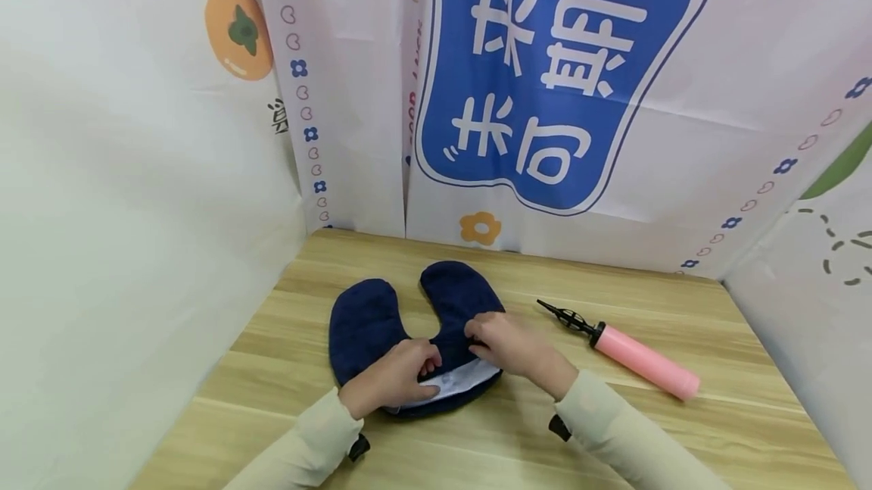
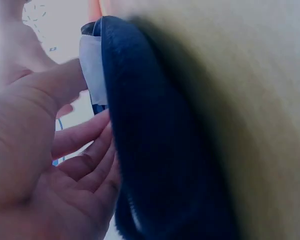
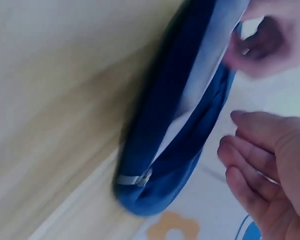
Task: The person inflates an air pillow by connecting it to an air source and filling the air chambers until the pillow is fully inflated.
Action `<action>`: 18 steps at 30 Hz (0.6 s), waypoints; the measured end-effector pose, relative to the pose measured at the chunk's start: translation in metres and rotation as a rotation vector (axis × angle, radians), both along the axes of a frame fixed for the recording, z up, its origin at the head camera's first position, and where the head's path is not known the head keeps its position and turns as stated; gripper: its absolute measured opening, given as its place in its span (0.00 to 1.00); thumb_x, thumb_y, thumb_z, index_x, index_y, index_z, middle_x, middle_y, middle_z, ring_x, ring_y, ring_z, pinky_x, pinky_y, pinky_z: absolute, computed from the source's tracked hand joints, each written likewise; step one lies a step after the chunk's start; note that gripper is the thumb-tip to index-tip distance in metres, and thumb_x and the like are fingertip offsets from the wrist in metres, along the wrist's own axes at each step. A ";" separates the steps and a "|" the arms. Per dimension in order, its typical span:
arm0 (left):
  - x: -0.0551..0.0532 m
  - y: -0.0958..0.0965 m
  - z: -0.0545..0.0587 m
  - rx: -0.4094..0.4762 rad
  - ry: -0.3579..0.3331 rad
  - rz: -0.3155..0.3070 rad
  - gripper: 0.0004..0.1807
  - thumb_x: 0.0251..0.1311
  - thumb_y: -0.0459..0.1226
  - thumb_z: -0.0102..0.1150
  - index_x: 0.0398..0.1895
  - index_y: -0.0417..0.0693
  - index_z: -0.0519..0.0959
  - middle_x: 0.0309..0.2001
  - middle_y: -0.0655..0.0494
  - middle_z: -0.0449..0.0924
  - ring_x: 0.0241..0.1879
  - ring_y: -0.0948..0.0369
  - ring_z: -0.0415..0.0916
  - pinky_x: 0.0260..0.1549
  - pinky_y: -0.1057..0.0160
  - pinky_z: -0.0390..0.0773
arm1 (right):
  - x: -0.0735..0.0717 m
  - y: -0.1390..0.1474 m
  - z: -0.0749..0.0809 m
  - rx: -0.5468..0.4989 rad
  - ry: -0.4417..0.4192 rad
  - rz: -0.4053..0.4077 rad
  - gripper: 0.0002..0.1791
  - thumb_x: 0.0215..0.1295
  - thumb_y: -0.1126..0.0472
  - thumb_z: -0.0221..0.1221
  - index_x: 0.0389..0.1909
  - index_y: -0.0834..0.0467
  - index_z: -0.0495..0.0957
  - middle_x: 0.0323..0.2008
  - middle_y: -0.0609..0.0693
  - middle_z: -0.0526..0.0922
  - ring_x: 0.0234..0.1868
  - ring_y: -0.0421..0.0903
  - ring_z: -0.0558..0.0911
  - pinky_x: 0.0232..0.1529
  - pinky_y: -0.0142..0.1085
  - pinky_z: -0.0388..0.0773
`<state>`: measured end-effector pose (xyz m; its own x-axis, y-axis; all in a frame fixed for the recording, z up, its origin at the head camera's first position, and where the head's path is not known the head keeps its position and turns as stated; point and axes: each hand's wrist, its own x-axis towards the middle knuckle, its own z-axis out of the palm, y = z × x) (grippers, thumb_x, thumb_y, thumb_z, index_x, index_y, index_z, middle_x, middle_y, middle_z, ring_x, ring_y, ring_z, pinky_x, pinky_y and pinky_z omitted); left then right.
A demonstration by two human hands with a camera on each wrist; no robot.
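Here it is, right under my hands on the table [image 1: 742, 384]: a navy U-shaped pillow [image 1: 450, 351], its curved bend towards me, both lobes pointing away, a slit baring a strip of white lining [image 1: 465, 379]. My left hand [image 1: 400, 370] is at the slit, thumb against the white, fingers bent to the navy edge, though blur means I can't tell whether they pinch or merely touch. My right hand [image 1: 512, 346] is poised above the other end, fingers loosely curved with a modest gap from the thumb, the right-wrist view showing them just clear of the cloth. I'd judge this thing light, soft and floppy, hardly fragile, with a plush face that should give good grip; the smooth lining may well slide. So take the navy lip of the slit, thumb inside, fingers outside, and steady the end by the pale tab [image 3: 129, 179]. Off to my right, apart, lies a pink pump [image 1: 647, 361].
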<state>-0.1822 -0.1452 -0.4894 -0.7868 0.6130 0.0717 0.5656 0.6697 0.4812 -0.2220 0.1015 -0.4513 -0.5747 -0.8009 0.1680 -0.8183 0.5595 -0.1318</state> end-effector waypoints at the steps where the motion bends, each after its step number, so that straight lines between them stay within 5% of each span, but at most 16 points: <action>1: 0.001 -0.001 -0.002 -0.001 -0.004 0.002 0.16 0.57 0.39 0.78 0.43 0.43 0.83 0.36 0.57 0.79 0.34 0.68 0.73 0.36 0.69 0.78 | 0.005 -0.004 0.000 -0.009 -0.014 0.018 0.05 0.67 0.62 0.71 0.37 0.55 0.84 0.33 0.47 0.85 0.33 0.39 0.82 0.34 0.30 0.79; 8: 0.007 0.002 -0.008 -0.016 -0.009 0.033 0.19 0.57 0.44 0.77 0.46 0.45 0.82 0.38 0.58 0.78 0.35 0.67 0.70 0.36 0.69 0.75 | 0.023 -0.023 -0.018 -0.015 -0.125 0.064 0.09 0.65 0.62 0.72 0.29 0.55 0.81 0.26 0.46 0.79 0.26 0.33 0.68 0.29 0.24 0.66; 18: 0.012 0.004 -0.011 0.022 -0.003 0.051 0.13 0.60 0.43 0.75 0.40 0.48 0.81 0.35 0.56 0.76 0.31 0.68 0.66 0.30 0.70 0.69 | 0.025 -0.034 -0.040 -0.015 -0.116 0.038 0.07 0.66 0.64 0.69 0.30 0.52 0.82 0.32 0.44 0.85 0.33 0.36 0.81 0.35 0.26 0.78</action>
<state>-0.1698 -0.1415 -0.5002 -0.8174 0.5701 0.0825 0.5292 0.6868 0.4982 -0.1970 0.0672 -0.4914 -0.5599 -0.8206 0.1145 -0.8178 0.5252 -0.2353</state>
